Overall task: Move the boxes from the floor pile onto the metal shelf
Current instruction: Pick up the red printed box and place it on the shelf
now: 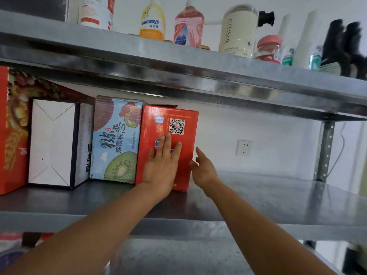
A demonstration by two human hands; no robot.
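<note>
A red box with a QR code (178, 120) stands upright on the middle metal shelf (278, 195), pressed against a blue kiwi-print box (117, 139). My left hand (161, 165) lies flat with fingers spread on the red box's front face. My right hand (203, 167) hovers open just off the box's right edge, fingers apart, holding nothing. Left of the kiwi box stand a white box (52, 141) and a large red box with a grain picture (12, 132).
The upper shelf (178, 62) carries several bottles and jars, among them a cream pump bottle (238, 30), close overhead. A wall socket (243, 147) sits behind the shelf. The shelf's right post (325, 149) stands at the right. Bare shelf surface lies right of the red box.
</note>
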